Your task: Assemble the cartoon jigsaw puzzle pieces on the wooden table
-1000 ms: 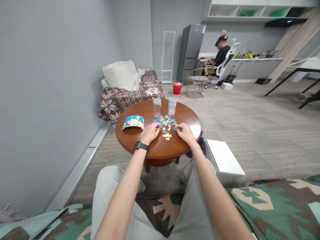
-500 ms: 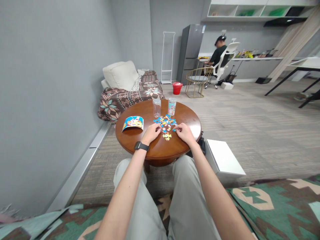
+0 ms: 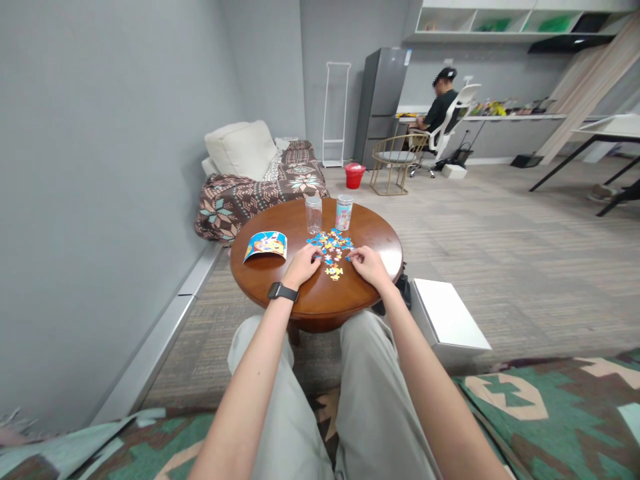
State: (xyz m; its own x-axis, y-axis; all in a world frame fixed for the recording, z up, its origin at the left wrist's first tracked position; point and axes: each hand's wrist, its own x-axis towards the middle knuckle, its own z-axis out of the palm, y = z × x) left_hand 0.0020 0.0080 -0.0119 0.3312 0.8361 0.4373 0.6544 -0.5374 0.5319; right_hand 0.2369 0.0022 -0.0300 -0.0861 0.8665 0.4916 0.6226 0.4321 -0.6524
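Loose jigsaw puzzle pieces (image 3: 331, 240), blue, yellow and white, lie in a pile on the round brown table (image 3: 270, 290). Nearer to me, a few yellow pieces (image 3: 334, 271) sit joined together. My left hand (image 3: 303, 265), with a black watch on its wrist, rests at the pile's left edge. Its fingers are curled together on a small blue piece, mostly hidden. At the right edge, the fingertips of my right hand (image 3: 369, 265) close on a blue puzzle piece (image 3: 349, 258). A curved picture sheet (image 3: 266, 245) lies to the left.
Behind the pile stand a clear jar (image 3: 314, 217) and a printed can (image 3: 343, 213). A white box (image 3: 447, 313) is on the floor to the right of the table. Farther back are a red bucket (image 3: 355, 176), a gold-framed chair (image 3: 395, 160) and a seated person (image 3: 441, 107).
Both hands stay almost in place, with only slight finger movement at the pile's edges. My right knee has shifted a little to the left.
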